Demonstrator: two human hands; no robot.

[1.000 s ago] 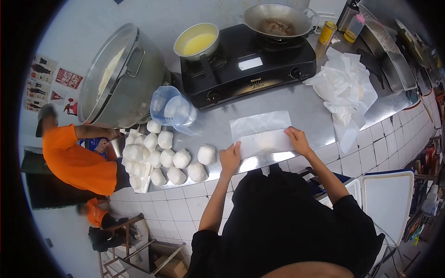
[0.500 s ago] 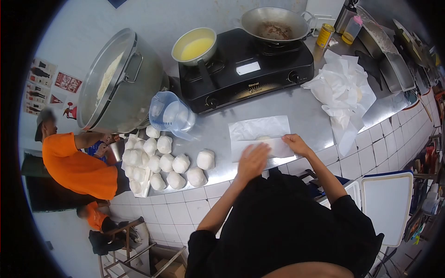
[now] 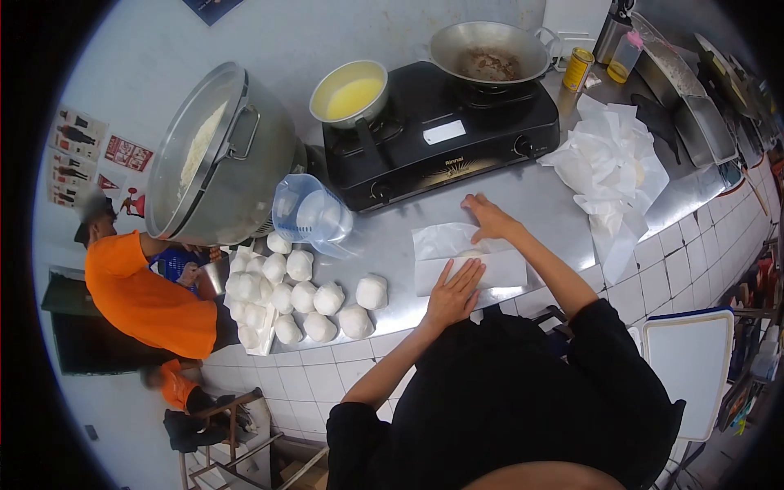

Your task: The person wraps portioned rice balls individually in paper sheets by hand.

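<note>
Paper (image 3: 506,272) folding seems underway: left hand (image 3: 455,299) pressed flat, right hand (image 3: 492,220) spread, gripping nothing; the far flap (image 3: 437,239) calls for a pinch.

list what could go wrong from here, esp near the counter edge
The sheet of paper might slip or unfold: the left hand lies on it, but it sits close to the counter's near edge. The nearest white ball, also near that edge, could roll off if bumped. The saucepan handle points toward the person, so a reaching arm might knock it.
</note>
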